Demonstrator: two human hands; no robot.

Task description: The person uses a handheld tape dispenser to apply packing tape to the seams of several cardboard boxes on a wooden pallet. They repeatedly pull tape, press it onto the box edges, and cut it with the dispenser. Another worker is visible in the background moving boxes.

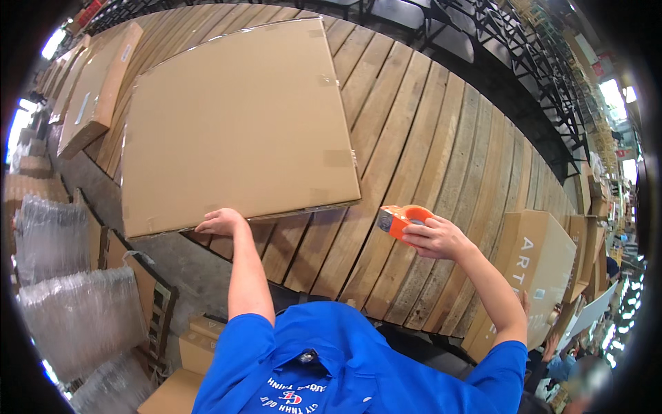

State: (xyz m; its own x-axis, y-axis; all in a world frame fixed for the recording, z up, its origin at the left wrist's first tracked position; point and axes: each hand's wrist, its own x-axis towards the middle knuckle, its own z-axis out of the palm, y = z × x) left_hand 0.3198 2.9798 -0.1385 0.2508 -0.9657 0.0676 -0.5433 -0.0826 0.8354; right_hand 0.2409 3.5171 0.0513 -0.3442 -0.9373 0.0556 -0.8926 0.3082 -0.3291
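A large flat cardboard box (234, 124) lies on the slatted wooden table, with clear tape along its edges and at its corners. My left hand (222, 222) is at the near edge of this box, its fingers stretched out to the left and appearing to touch the edge. To the right of the box, my right hand (438, 238) grips an orange tape dispenser (398, 219) and holds it above the slats. The dispenser's cutter end points left, towards the box, with a gap between them. Part of the dispenser's body is hidden behind my fingers.
Wooden slats (407, 138) form the work surface. At the right stands a cardboard box (538, 262) with white lettering. Another flat carton (103, 90) leans at the far left. Plastic-wrapped stacks (83, 310) are at the lower left; black metal frames (524, 62) line the far side.
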